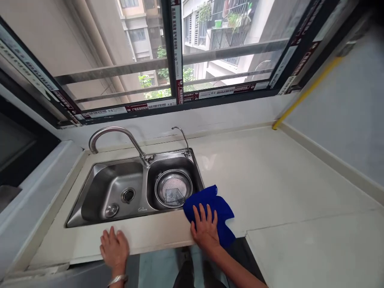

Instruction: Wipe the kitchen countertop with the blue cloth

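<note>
My right hand (205, 227) lies flat, fingers spread, on a blue cloth (214, 208) at the front edge of the pale countertop (270, 176), just right of the sink. My left hand (114, 248) rests palm down on the counter's front strip below the sink's left basin, holding nothing. A bracelet is on that wrist.
A steel double sink (102, 192) is set into the counter, with a round strainer basket (173, 189) in the right basin, a large curved faucet (120, 136) and a small tap (181, 138). A window runs behind. A grey wall with a yellow pipe (306, 94) stands at right.
</note>
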Available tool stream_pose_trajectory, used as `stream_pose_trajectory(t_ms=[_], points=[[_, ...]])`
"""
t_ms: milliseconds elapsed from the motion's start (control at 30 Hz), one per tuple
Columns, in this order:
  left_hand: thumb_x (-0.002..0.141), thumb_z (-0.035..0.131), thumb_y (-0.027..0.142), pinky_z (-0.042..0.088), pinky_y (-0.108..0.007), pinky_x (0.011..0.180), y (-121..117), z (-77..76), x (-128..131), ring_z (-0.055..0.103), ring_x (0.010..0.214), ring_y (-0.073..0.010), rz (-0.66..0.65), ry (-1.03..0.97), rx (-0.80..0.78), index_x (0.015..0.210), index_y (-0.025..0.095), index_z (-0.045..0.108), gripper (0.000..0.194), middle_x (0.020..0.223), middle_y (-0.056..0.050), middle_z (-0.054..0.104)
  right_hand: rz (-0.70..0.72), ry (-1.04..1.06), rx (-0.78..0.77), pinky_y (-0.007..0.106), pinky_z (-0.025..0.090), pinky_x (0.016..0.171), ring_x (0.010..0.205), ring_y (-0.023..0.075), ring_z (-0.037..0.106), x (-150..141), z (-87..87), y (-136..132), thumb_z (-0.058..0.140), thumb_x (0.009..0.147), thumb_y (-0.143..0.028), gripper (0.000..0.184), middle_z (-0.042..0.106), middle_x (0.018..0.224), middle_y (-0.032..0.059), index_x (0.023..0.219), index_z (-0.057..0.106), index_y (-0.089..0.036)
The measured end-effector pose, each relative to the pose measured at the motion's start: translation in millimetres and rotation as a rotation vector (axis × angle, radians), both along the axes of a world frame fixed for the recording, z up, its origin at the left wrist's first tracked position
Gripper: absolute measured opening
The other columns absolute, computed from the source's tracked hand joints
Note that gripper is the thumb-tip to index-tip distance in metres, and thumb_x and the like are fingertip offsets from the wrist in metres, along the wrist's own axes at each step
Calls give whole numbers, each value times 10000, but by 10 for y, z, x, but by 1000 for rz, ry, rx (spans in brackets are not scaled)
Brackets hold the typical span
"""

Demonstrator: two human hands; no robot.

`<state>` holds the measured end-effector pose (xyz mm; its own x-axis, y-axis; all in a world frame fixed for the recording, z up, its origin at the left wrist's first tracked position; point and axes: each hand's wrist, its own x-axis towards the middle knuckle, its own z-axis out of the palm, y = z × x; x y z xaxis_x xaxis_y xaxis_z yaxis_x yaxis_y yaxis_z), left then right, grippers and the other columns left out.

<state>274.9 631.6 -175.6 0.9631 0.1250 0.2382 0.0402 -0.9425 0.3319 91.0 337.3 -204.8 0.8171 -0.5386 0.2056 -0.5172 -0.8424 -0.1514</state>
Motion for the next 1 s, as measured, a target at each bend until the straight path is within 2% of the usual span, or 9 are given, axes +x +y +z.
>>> stream_pose_trajectory(t_ms=[67,133,333,433,600,700,800,900,1000], points=[[961,209,447,290,-688,1183,-129,57,-32,385,1459,-414,81,15,-45,1387,78,513,640,1532,-263,463,79,9,17,672,154,1180,1474,421,228,83,0,137,481,925,-435,652,373,1581,122,1533,348,-240],[962,232,433,260,-691,1194,-206,89,-70,372,1469,-404,106,11,-64,1394,94,508,614,1552,-242,448,163,18,31,684,142,1179,1473,428,226,167,-8,275,482,927,-457,676,373,1580,128,1546,315,-243],[978,254,411,315,-645,1186,-177,30,-90,400,1455,-397,91,-38,4,1393,84,507,587,1526,-258,473,413,51,125,733,126,1171,1485,463,172,504,-9,807,473,942,-493,761,269,1621,161,1583,155,-233],[985,270,414,334,-631,1181,-140,-40,-71,401,1458,-384,83,-66,23,1402,105,502,568,1528,-246,477,569,84,249,770,142,1159,1489,490,116,719,113,1112,421,971,-515,742,179,1642,178,1587,128,-221],[998,243,395,353,-618,1173,-103,-117,-56,419,1453,-361,87,-117,-35,1402,180,519,534,1533,-205,488,857,123,499,813,151,1149,1499,479,1,1069,476,1459,315,1015,-479,657,116,1654,165,1584,129,-209],[999,197,373,356,-619,1169,-83,-111,-58,413,1459,-351,69,-116,-98,1417,210,501,542,1534,-178,495,959,110,544,812,139,1156,1508,450,-22,1211,600,1533,330,1016,-450,638,152,1653,149,1577,157,-200],[991,196,361,334,-624,1184,-62,-98,-58,390,1475,-337,31,-108,-126,1448,244,457,540,1541,-131,503,971,88,535,786,155,1172,1521,408,29,1236,589,1496,351,1014,-444,618,220,1645,103,1571,182,-240],[975,210,371,326,-635,1187,-42,-130,-50,391,1475,-336,-9,-106,-121,1465,272,430,546,1549,-118,495,975,52,479,714,204,1204,1530,355,81,1134,518,1346,381,1009,-454,603,264,1637,48,1562,210,-284],[946,222,367,352,-652,1166,-24,-226,-35,411,1465,-329,-16,-110,-117,1469,318,414,560,1547,-98,504,968,47,443,662,205,1225,1533,332,81,955,474,1102,375,1012,-466,572,305,1623,29,1545,253,-298]])
